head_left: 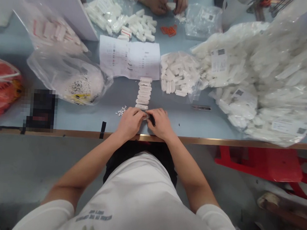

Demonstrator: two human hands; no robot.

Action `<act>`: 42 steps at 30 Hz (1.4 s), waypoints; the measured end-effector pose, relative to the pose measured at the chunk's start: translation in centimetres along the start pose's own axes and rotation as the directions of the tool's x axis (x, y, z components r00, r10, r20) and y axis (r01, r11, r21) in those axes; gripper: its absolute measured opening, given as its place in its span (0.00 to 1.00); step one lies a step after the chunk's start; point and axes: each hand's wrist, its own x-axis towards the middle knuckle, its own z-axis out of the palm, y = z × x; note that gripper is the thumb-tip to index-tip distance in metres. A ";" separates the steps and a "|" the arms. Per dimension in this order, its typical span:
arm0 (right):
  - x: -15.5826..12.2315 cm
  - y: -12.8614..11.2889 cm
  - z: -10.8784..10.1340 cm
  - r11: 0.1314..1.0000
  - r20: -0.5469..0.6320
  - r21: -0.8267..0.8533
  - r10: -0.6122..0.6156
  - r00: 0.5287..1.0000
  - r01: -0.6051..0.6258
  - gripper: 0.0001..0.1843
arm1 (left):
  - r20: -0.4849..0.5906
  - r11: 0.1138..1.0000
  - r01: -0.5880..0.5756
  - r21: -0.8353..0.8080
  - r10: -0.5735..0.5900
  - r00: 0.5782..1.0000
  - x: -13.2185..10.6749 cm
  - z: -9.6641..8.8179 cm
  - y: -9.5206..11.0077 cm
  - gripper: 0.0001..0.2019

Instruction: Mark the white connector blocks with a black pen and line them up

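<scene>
My left hand (131, 120) rests at the near end of a column of white plastic pieces (143, 93), fingers closed in a pinch. Whatever it pinches is too hidden to make out. My right hand (160, 122) is close beside it, fingers curled around a small black tool (151, 120) whose kind I cannot tell. Both sets of fingertips nearly meet. Left of my left hand lies a loose scatter of tiny white bits (122, 110). Beyond the column, a printed sheet (129, 58) lies on the table.
Thread snips (201, 107) lie to the right. Bags of white pieces (180, 73) crowd the right side. A bag of tiny black-and-white bits (79, 86) sits left, near an orange bag (3, 88). Across the table, another person's hands (157, 2) work. A red stool (272, 164) stands below.
</scene>
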 end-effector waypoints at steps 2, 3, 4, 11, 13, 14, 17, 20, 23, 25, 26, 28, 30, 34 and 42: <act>0.0 0.0 0.0 1.000 0.005 0.001 -0.001 1.000 0.001 0.15 | 0.002 1.000 -0.001 0.019 0.001 1.000 0.0 0.1 0.0 0.12; 0.1 0.0 0.0 1.000 0.007 0.001 -0.002 1.000 0.002 0.15 | 0.005 1.000 -0.005 0.027 0.004 1.000 0.0 0.1 0.0 0.12; 0.1 0.0 0.0 1.000 0.010 0.000 -0.001 1.000 0.000 0.15 | 0.006 0.999 -0.009 0.035 0.009 1.000 0.0 0.1 0.0 0.13; 0.1 0.0 -0.1 1.000 0.006 0.004 -0.004 1.000 0.004 0.15 | -0.009 0.994 -0.038 0.105 0.039 0.999 0.1 0.0 0.5 0.13; 0.1 -0.1 -0.1 1.000 0.010 0.006 -0.001 1.000 0.001 0.15 | -0.009 0.994 -0.033 0.106 0.034 0.999 0.1 0.0 0.6 0.12; 0.1 -0.1 -0.1 1.000 0.012 0.008 -0.001 1.000 0.001 0.15 | -0.009 0.994 -0.031 0.104 0.032 0.999 0.1 0.0 0.6 0.12; 0.1 -0.1 -0.2 1.000 0.016 0.011 -0.004 1.000 0.004 0.15 | -0.011 0.994 -0.029 0.101 0.030 0.999 0.1 0.2 0.5 0.12; 0.1 0.0 -0.2 1.000 0.014 0.011 -0.006 1.000 0.005 0.15 | -0.014 0.995 -0.023 0.098 0.025 1.000 0.0 0.3 0.3 0.11; 0.0 0.1 -0.1 1.000 0.008 0.007 -0.008 1.000 0.008 0.16 | -0.006 0.996 -0.028 0.089 0.028 1.000 0.0 0.3 0.3 0.11; 0.0 0.2 0.0 1.000 0.001 0.002 -0.013 1.000 0.013 0.16 | 0.002 0.994 -0.040 0.101 0.040 0.999 -0.1 0.1 0.4 0.11; 0.0 0.2 0.1 1.000 0.000 0.000 -0.015 1.000 0.015 0.17 | 0.006 0.993 -0.048 0.111 0.047 0.999 -0.1 0.0 0.4 0.11; 0.0 0.2 0.1 1.000 0.002 0.001 -0.010 1.000 0.010 0.17 | 0.019 0.991 -0.062 0.117 0.060 0.998 -0.2 -0.3 0.4 0.11; 0.1 0.1 0.1 1.000 0.006 0.007 -0.004 1.000 0.004 0.17 | 0.023 0.993 -0.061 0.098 0.059 0.998 -0.3 -0.5 0.3 0.11; 0.1 0.1 -0.1 1.000 0.013 0.015 0.007 1.000 -0.008 0.17 | -0.020 0.996 -0.043 0.075 0.045 0.999 -0.5 -0.9 0.2 0.12; 0.0 0.1 -0.2 0.996 -0.003 0.084 0.007 1.000 -0.006 0.21 | 0.001 0.965 -0.161 0.208 0.165 0.986 -0.9 -1.3 0.1 0.11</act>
